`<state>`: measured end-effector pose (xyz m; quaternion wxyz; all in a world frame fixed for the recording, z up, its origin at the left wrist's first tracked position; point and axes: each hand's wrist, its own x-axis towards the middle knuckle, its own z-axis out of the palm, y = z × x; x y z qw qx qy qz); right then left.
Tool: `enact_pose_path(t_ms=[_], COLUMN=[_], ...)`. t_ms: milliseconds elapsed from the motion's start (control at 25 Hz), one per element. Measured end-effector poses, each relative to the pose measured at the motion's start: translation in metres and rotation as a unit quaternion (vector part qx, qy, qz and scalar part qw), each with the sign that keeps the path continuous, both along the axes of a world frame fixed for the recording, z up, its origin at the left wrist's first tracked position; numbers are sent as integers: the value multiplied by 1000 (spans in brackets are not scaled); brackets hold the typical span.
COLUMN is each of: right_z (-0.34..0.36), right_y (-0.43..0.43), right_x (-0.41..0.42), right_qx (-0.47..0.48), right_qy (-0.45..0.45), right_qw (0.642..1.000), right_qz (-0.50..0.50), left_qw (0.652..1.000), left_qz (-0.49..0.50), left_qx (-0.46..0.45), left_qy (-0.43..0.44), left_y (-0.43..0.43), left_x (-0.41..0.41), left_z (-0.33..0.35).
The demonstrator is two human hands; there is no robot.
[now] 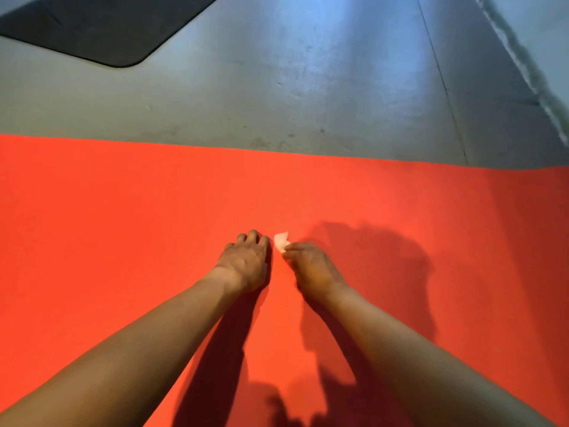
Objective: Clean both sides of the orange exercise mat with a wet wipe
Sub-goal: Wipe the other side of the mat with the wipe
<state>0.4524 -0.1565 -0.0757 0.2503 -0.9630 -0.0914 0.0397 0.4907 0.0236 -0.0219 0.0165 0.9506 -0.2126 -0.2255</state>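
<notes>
So the orange mat (123, 226) lies flat on the grey floor (308, 87), spread wide across the lower half of the view, w/ its far long edge running straight left to right. There's another dark mat (92, 29) well apart, top left, not part of this.

Right hand (311, 269) pinches the wet wipe (281, 241) btwn thumb and fingers. It's a small scrunched white bit that sticks out past the fingertips, at or just above the mat surface, can't tell if it's actually touching. Left hand (244, 263) is just beside it, palm down, fingers bent loosely w/ tips resting on the mat, holding nothing. Looks like it's pinning the mat down.

Handling-wise, imo the mat is light, soft and floppy foam, so it'll prob skid or ripple under a wipe stroke unless one hand braces it, which is what the left seems to be doing. The surface looks matte and grippy, not slick. The wipe is limp and tiny, so spread it under flat fingers for more coverage.

For the flip to side 2, grab the mat at an edge or corner, thumb on top and fingers under, then peel it over. No way you lift it from the middle.
</notes>
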Motion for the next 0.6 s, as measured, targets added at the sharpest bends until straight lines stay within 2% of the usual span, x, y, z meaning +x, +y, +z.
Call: enact_pose_path(t_ms=[120, 200, 280, 400, 440, 520, 600], right_z=[2, 5, 8, 7, 6, 4, 5], right_y=[-39, -44, -22, 16, 21, 13, -3], right_x=[1, 2, -2, -22, -27, -25, -15], right_qx=[-34, -44, -1, 62, 56, -21, -65], right_qy=[-40, -43, -50, -39, -35, -47, -59], right_qw=[987, 977, 984, 996, 998, 998, 996], right_qz=[-155, -206, -174, -45, 3, 46, -34], left_qw=[1000, 1000, 1000, 999, 999, 999, 1000], left_qz=[-7, -9, -13, -8, -7, -3, 0], left_qx=[1, -9, -21, -35, -35, -34, -24], left_qy=[0, -2, -5, -9, -9, -4, 0], left_y=[4, 8, 14, 21, 22, 21, 21], left_x=[-1, 0, -1, -6, -7, -10, -13], left_z=[-1, -4, -9, -16, -17, -18, -19])
